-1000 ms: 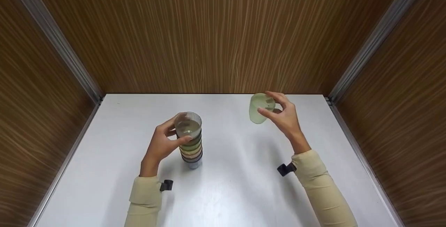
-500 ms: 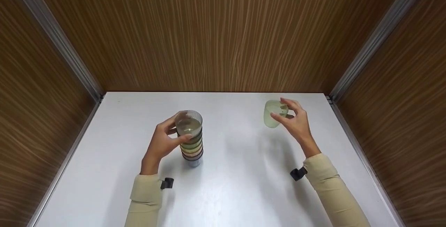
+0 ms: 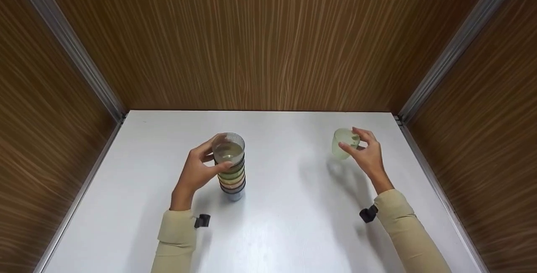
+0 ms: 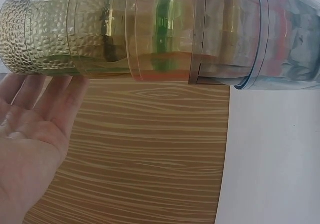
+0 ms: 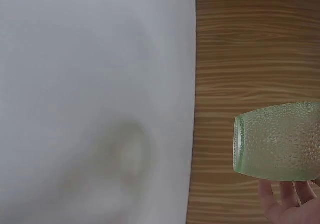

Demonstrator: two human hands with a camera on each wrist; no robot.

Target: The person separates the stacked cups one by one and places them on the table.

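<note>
A tall stack of nested clear cups (image 3: 231,176) in several tints stands upright left of centre on the white table. My left hand (image 3: 199,172) grips the top of this stack, thumb on the near side and fingers round the far side. In the left wrist view the stack (image 4: 165,34) shows yellow, orange, pinkish and blue cups, with the fingers against the textured one. On the right, my right hand (image 3: 366,153) holds a single pale green cup (image 3: 342,149) between thumb and fingers, above the table. Its pebbled wall (image 5: 277,141) shows in the right wrist view.
The white table (image 3: 277,222) is bounded by a wood-grain back panel (image 3: 268,46) and wood-grain side panels with grey metal rails (image 3: 453,42) at the corners. Shadows of the right arm and cup fall on the table.
My right hand has carried the pale green cup to the right, lower and nearer, and the cup has become more upright. The left hand and the stack have stayed in place.
</note>
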